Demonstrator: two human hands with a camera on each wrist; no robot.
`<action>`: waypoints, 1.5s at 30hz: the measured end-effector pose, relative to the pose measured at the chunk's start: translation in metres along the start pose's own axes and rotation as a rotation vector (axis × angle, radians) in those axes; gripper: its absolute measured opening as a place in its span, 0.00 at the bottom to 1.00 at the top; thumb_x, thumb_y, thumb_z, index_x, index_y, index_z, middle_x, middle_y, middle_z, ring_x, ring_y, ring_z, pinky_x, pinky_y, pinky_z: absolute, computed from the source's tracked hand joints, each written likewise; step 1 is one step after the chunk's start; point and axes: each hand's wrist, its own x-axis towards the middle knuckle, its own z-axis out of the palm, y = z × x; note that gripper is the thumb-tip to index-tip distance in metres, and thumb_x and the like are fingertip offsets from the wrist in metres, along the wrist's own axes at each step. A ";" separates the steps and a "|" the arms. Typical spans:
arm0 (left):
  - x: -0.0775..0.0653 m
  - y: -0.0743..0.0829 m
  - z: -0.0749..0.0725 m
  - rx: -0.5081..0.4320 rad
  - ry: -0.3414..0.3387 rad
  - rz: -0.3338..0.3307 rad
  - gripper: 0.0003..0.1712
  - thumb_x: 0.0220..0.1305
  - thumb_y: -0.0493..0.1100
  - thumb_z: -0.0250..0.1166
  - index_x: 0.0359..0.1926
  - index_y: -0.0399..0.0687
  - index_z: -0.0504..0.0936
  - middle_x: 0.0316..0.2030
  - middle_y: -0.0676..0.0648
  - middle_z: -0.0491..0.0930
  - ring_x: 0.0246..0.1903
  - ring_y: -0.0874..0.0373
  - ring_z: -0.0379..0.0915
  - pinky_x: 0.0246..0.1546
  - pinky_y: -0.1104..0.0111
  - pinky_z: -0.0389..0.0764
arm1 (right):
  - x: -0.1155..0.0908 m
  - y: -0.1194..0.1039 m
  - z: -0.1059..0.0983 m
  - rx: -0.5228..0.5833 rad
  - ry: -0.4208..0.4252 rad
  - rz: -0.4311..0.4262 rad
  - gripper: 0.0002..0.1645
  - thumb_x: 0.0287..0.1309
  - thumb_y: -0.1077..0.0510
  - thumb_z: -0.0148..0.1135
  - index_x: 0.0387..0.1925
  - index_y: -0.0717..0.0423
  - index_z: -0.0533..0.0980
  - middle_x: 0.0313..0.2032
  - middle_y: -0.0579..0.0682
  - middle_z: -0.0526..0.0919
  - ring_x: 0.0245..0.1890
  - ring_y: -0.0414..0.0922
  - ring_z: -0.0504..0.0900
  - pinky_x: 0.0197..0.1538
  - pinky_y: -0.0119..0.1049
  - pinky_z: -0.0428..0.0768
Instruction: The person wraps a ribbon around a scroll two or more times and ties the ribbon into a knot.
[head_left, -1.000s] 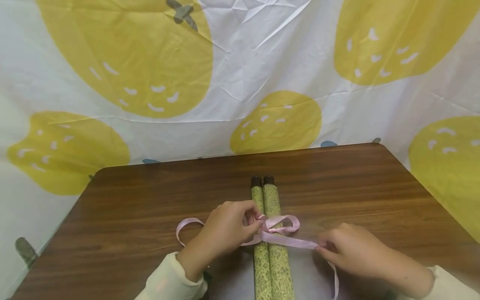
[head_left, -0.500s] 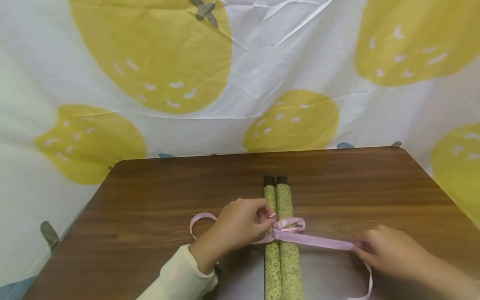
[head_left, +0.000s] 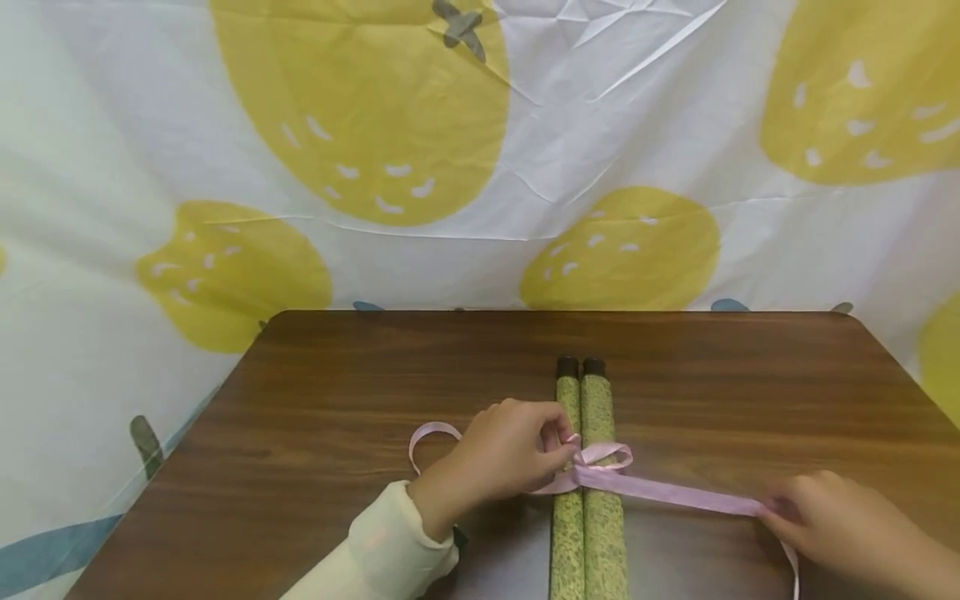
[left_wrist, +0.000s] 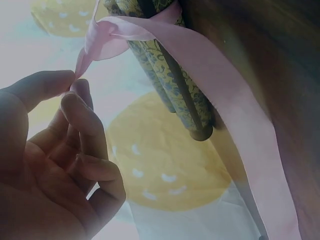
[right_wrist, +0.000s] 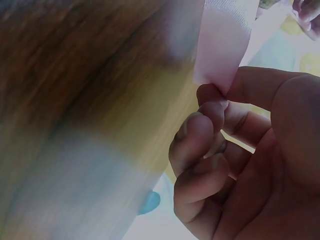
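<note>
Two patterned green-gold scrolls [head_left: 603,533] with dark end knobs lie side by side on the table, a pink ribbon [head_left: 667,492] tied across them. My left hand [head_left: 506,450] is over the scrolls, its thumb and forefinger pinching the ribbon close to the knot; the left wrist view shows this pinch [left_wrist: 75,80] clearly. A loop of ribbon [head_left: 618,455] lies on the right scroll. Off to the right, my right hand [head_left: 840,521] pinches another length of the ribbon, drawn taut from the knot, with its tail hanging below the fingers.
The brown wooden table [head_left: 375,367] extends around the scrolls. A loose curl of ribbon [head_left: 420,433] shows beside my left wrist. Behind the table hangs a white cloth [head_left: 435,267] printed with yellow lemons.
My right hand has moved farther right from the scrolls, pulling a longer stretch of ribbon straight. The loop on the right scroll has become smaller. My left hand keeps its pinch. The head view has shifted.
</note>
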 end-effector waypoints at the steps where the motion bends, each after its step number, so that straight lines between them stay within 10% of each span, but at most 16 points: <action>1: 0.001 0.001 0.001 0.003 0.002 0.002 0.06 0.57 0.53 0.64 0.27 0.61 0.78 0.16 0.65 0.75 0.16 0.71 0.67 0.18 0.73 0.68 | -0.002 0.002 0.001 -0.001 -0.004 0.010 0.20 0.54 0.51 0.63 0.13 0.42 0.65 0.11 0.36 0.62 0.12 0.33 0.59 0.16 0.30 0.63; 12: 0.010 0.008 0.010 -0.010 -0.025 0.048 0.06 0.57 0.52 0.64 0.27 0.59 0.78 0.17 0.64 0.74 0.17 0.71 0.67 0.19 0.74 0.68 | -0.017 0.036 0.004 0.044 -0.164 0.130 0.11 0.56 0.52 0.61 0.31 0.55 0.82 0.24 0.49 0.85 0.24 0.47 0.82 0.30 0.53 0.82; 19: 0.010 0.008 0.011 -0.002 -0.017 0.054 0.06 0.57 0.51 0.64 0.26 0.59 0.77 0.17 0.64 0.74 0.17 0.72 0.67 0.19 0.74 0.68 | -0.026 0.050 0.008 0.016 -0.151 0.201 0.05 0.54 0.55 0.62 0.27 0.50 0.81 0.11 0.41 0.68 0.13 0.39 0.64 0.17 0.36 0.66; 30: 0.003 0.000 0.004 -0.001 0.010 -0.006 0.05 0.56 0.51 0.64 0.26 0.61 0.77 0.18 0.64 0.75 0.16 0.70 0.67 0.18 0.73 0.69 | -0.016 0.039 -0.003 -0.081 0.029 0.086 0.22 0.52 0.53 0.63 0.11 0.44 0.63 0.11 0.40 0.62 0.12 0.38 0.60 0.15 0.35 0.62; 45: 0.005 -0.001 0.005 0.016 -0.041 -0.011 0.05 0.56 0.51 0.62 0.26 0.61 0.75 0.18 0.63 0.75 0.17 0.68 0.68 0.19 0.70 0.70 | -0.017 0.037 -0.008 -0.078 0.025 0.094 0.24 0.50 0.53 0.64 0.10 0.45 0.60 0.10 0.39 0.60 0.11 0.37 0.57 0.15 0.33 0.59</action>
